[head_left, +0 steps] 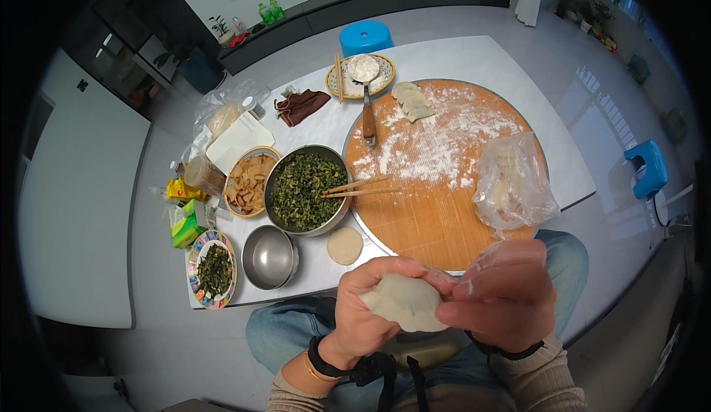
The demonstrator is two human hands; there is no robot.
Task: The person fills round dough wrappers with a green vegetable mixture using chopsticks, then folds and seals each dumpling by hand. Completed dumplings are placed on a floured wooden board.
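Observation:
A folded dumpling [405, 302] of pale dough rests in my left hand [364, 306], its fingers curled around it. The fingertips of my right hand [502, 295] pinch its right end. Beyond my hands lies a round wooden board [400, 217] dusted with flour, with several finished dumplings [414, 101] at its far edge. A round dough wrapper [345, 246] lies on the table left of the board. A steel bowl of chopped green filling [305, 189] stands beside the board, and wooden chopsticks [361, 192] reach from it over the board.
A plastic bag with dough [514, 181] lies at the board's right. A spoon with a wooden handle [369, 117] leans on a plate of flour [333, 81]. Left stand an empty steel bowl [269, 257], a dish of brown slices [250, 184] and a plate of greens [214, 270].

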